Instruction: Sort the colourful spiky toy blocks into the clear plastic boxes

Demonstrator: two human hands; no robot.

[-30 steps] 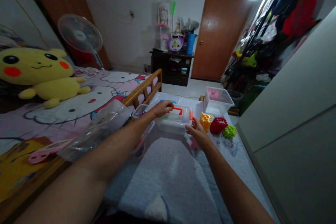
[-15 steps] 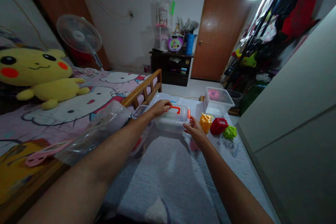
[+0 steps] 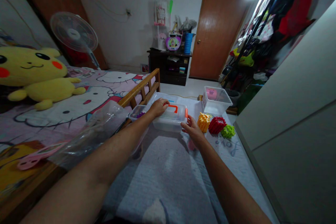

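A clear plastic storage box (image 3: 168,126) with a closed lid stands on the grey-blue cloth; it has an orange handle on top and an orange latch at its right end. My left hand (image 3: 159,107) lies over the lid's left part, fingers curled beside the handle. At the right front corner, my right hand (image 3: 193,128) holds the box's side by the latch, thumb in front. Close to that hand stand a yellow stack of toy pieces (image 3: 203,122), a red stack (image 3: 217,125) and a green one (image 3: 228,131). Left of the box, my forearm partly covers a clear tub (image 3: 135,112) holding something purple.
An open clear bin (image 3: 216,100) with a pink item stands at the back right. The wooden bed rail (image 3: 141,89) and a crumpled clear plastic bag (image 3: 91,134) lie to the left. A white panel (image 3: 291,91) borders the right side.
The view has turned slightly, so everything sits a little further left. Purple pieces now show in the tub beside my left forearm. Both hands remain at the box.
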